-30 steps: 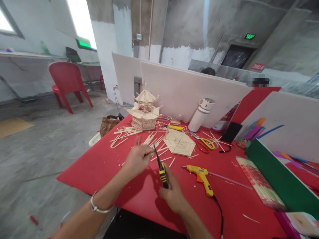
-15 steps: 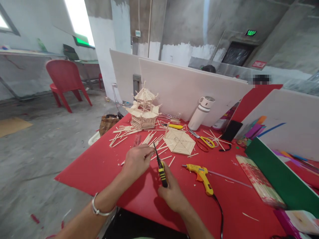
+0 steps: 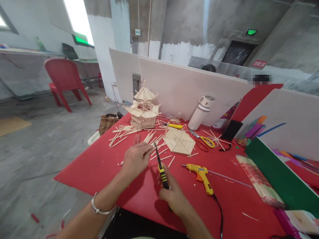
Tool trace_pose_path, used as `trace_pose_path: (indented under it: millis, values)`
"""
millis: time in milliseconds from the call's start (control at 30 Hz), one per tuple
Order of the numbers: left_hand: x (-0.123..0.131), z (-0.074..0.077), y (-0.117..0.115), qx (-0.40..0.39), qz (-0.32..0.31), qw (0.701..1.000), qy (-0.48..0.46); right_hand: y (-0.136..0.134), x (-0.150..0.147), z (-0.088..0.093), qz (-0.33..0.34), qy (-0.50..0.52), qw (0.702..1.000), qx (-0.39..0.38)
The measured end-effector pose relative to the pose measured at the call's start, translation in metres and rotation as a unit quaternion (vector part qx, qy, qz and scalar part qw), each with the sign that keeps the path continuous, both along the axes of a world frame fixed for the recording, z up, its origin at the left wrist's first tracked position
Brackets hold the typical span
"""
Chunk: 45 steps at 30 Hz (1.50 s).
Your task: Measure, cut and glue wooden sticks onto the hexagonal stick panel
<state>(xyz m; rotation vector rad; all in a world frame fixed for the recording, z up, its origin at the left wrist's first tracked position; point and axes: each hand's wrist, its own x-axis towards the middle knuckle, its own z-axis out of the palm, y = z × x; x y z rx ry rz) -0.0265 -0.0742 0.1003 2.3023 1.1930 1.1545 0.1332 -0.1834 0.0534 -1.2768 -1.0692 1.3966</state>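
My right hand (image 3: 173, 196) grips the yellow-and-black handle of a pair of cutters (image 3: 160, 167), whose dark jaws point up and away over the red table (image 3: 94, 169). My left hand (image 3: 136, 159) is closed in a pinch just left of the jaws, holding a thin wooden stick that I can barely make out. Loose wooden sticks (image 3: 154, 141) lie scattered just beyond both hands. A flat hexagonal stick panel (image 3: 179, 141) rests behind the cutters. A stick pagoda model (image 3: 144, 108) stands at the table's far left.
A yellow glue gun (image 3: 201, 175) with a black cord lies right of my right hand. Yellow-handled scissors (image 3: 205, 142), a white flask (image 3: 201, 113), a phone (image 3: 231, 131) and white divider boards sit at the back. A green board (image 3: 279, 177) and coloured paper lie right. A red chair (image 3: 64, 79) stands on the floor.
My right hand and the cutters have dropped slightly toward me. The left hand stays pinched by the jaws; the view has shifted a little.
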Motion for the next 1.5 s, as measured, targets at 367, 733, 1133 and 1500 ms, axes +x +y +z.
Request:
trace_pose_path:
  millis: [367, 733, 1133, 1500]
  values:
    - [0.002, -0.013, 0.013, -0.216, -0.027, 0.972, -0.083, -0.017, 0.005, 0.015, 0.087, 0.35, 0.923, -0.132]
    - [0.052, -0.041, 0.03, -0.226, 0.125, 0.947, 0.193, -0.016, 0.064, 0.026, 0.032, -0.05, 0.967, -0.247]
    - [0.03, -0.033, 0.076, -0.188, 0.099, 0.94, 0.269, -0.035, 0.078, 0.002, 0.128, 0.191, 0.945, -0.234]
    - [0.046, -0.033, 0.087, -0.191, 0.09, 0.914, 0.347, -0.027, 0.06, 0.001, 0.125, 0.197, 0.95, -0.209]
